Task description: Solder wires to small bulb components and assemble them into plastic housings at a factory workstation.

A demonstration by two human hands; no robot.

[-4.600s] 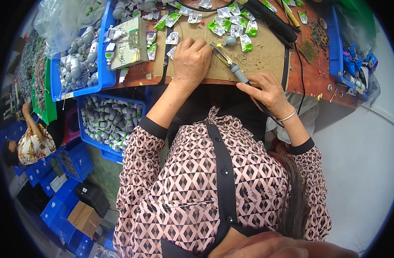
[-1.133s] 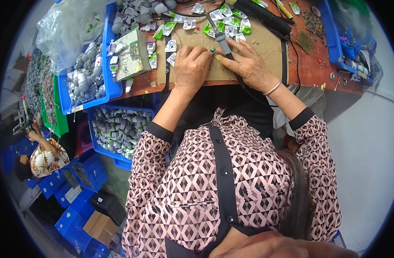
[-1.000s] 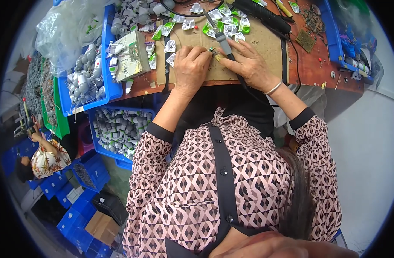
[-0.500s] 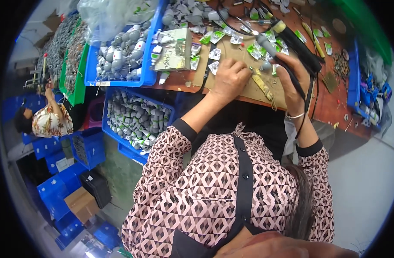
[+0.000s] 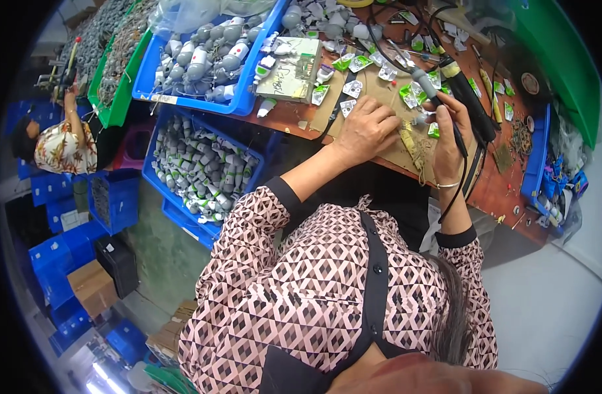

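My right hand has lifted, fingers now wrapped around the black pen-shaped corded tool, apart from my left hand, which stays pressed on the brown cardboard mat on the desk, so tool work resumes.

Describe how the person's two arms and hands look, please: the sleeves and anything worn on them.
Both arms wear long pink sleeves with a dark geometric cube pattern, ending in black cuffs. The left hand is bare, without rings that I can make out. The right hand is bare too, with a thin silver bangle around its wrist.
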